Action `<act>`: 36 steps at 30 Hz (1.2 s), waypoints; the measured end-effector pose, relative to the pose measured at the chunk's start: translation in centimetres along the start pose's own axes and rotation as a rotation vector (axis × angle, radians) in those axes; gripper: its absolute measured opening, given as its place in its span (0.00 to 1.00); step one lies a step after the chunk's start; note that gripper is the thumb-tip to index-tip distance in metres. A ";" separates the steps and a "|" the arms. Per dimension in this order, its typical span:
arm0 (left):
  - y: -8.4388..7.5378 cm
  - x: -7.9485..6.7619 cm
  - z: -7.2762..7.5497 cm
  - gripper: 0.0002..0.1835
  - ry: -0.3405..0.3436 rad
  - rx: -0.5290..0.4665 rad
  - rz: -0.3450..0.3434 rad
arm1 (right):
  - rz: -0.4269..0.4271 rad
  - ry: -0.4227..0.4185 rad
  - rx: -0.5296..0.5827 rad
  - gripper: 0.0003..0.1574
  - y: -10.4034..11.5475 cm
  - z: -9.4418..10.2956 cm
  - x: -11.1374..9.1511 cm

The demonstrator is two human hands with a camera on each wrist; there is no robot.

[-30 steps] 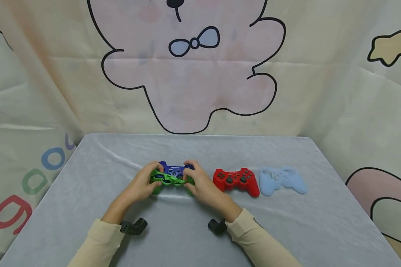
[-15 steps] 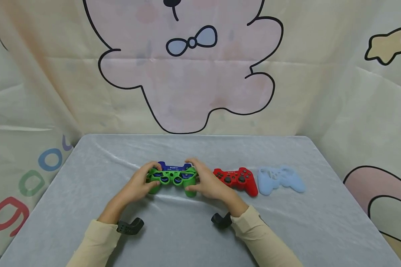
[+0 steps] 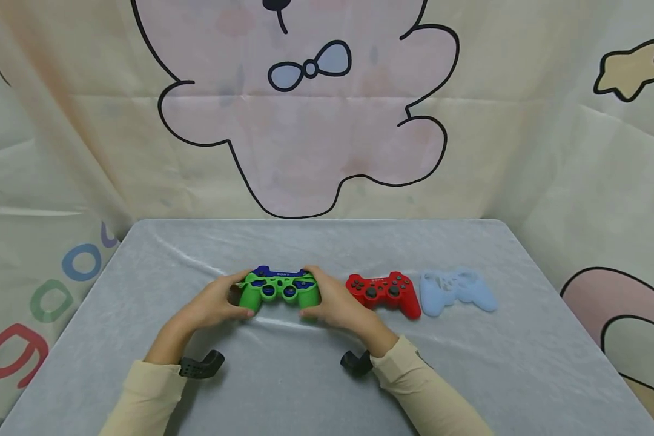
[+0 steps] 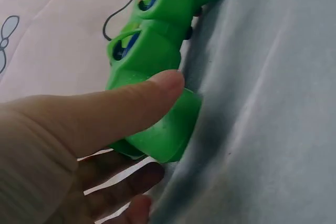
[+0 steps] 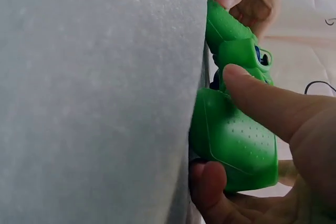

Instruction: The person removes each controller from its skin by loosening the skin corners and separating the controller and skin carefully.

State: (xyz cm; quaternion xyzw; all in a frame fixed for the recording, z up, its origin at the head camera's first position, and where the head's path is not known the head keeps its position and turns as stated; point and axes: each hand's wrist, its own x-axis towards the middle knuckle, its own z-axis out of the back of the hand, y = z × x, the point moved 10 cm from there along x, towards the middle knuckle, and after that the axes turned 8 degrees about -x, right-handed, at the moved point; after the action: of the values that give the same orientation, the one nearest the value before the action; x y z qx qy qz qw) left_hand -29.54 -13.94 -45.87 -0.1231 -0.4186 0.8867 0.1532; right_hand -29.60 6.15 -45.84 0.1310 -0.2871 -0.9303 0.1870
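Blue pad (image 3: 283, 274) is tucked into the green sleeve (image 3: 279, 282), a bit left of the middle of the table (image 3: 283, 375), though a strip of blue pokes out along the top edge. Left hand (image 3: 212, 301) pinches the left grip, thumb on the near side, other fingers slightly apart round behind. Right hand (image 3: 335, 303) is clamped on the right grip, thumb one side, fingers curled round the other. One hand per grip probably stops it swivelling, imo. Red pad (image 3: 384, 292) and pale sleeve (image 3: 458, 290) lie side by side off to the right, I'd guess to leave elbow room
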 end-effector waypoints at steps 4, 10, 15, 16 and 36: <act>0.3 0.1 0.0 0.48 -0.024 -0.002 0.021 | -0.016 -0.012 0.000 0.59 -0.2 -0.1 0.0; 0.7 0.1 0.3 0.43 -0.075 -0.114 0.051 | 0.018 -0.037 0.090 0.59 -0.3 -0.1 0.5; 0.8 0.2 0.9 0.40 -0.099 -0.317 0.024 | -0.051 -0.004 0.333 0.58 -1.1 -0.3 0.8; 0.8 0.2 1.0 0.40 -0.093 -0.366 0.016 | -0.084 0.013 0.407 0.58 -1.4 -0.5 0.9; 2.5 0.2 0.4 0.43 -0.015 -0.556 0.019 | -0.223 0.150 0.907 0.52 -1.8 -2.9 0.6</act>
State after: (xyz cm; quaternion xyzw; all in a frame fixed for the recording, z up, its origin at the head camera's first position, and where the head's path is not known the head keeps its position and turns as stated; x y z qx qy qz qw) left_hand -30.28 -15.66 -47.63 -0.1578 -0.6456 0.7401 0.1022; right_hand -29.66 5.88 -49.27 0.2963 -0.6342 -0.7135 0.0300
